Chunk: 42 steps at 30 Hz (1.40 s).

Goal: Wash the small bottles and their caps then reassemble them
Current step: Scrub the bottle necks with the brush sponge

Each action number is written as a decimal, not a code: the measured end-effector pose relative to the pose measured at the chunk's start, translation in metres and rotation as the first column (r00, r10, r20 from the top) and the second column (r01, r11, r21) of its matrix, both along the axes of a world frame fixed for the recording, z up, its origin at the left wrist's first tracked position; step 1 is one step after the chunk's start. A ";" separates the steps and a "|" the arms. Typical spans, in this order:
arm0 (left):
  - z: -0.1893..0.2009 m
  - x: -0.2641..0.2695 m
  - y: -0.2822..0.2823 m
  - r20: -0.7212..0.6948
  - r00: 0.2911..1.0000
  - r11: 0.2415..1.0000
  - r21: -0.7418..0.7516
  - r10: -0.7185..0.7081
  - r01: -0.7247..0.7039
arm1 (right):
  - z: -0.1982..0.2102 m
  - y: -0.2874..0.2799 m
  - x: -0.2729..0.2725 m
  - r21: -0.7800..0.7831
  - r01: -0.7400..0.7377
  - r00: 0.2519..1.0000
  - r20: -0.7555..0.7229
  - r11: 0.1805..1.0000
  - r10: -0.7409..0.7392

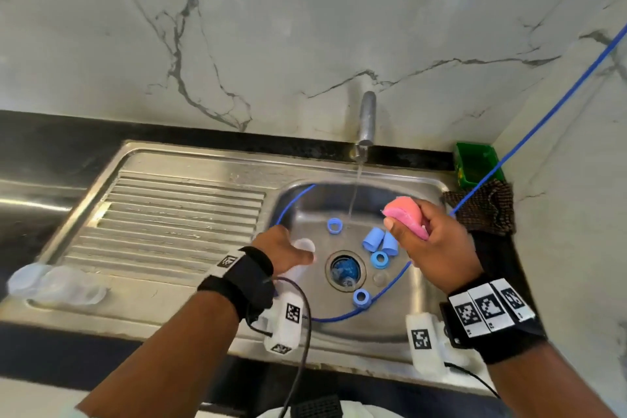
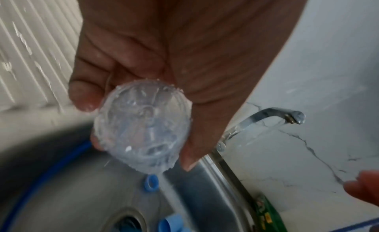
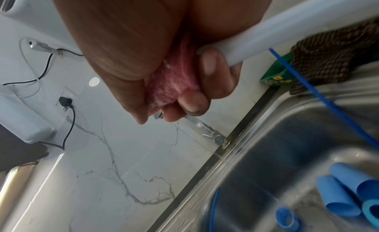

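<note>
Gripping wet clear bottle by sidewall, left hand; right hand squeezing pink sponge. Bottle judged light, thin, slippery.

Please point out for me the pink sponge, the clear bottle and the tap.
pink sponge (image 1: 405, 215), head view, on its folded top.
clear bottle (image 2: 143, 130), left wrist view, on its round base.
tap (image 1: 367, 119), head view, on its spout.

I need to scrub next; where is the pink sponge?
In the head view, the pink sponge is gripped in the right hand, above the sink basin's right side, beside the running water.
</note>
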State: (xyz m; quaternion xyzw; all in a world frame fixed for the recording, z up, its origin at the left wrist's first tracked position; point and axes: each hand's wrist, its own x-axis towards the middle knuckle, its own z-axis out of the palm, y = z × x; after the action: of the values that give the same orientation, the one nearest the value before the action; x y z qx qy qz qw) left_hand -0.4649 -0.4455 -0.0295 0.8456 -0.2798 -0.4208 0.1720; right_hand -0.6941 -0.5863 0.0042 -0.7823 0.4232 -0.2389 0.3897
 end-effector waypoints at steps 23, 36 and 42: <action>-0.001 0.174 0.224 0.647 0.651 0.914 0.343 -0.396 0.216 | -0.034 0.104 0.176 0.052 -0.248 0.964 -0.082 0.967 0.251; -0.004 0.169 0.220 0.639 0.642 0.902 0.365 -0.424 0.233 | -0.032 0.094 0.166 0.050 -0.242 0.965 -0.089 0.969 0.246; 0.019 0.143 0.179 0.731 0.643 0.961 0.066 -0.230 0.269 | -0.024 0.075 0.136 0.033 -0.200 0.975 -0.090 0.979 0.202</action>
State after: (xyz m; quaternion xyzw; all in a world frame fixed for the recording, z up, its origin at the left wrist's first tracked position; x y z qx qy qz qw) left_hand -0.3215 -0.2667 -0.0106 0.8915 -0.4490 -0.0601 0.0065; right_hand -0.5582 -0.5108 -0.0202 -0.8267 0.3621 -0.1568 0.4010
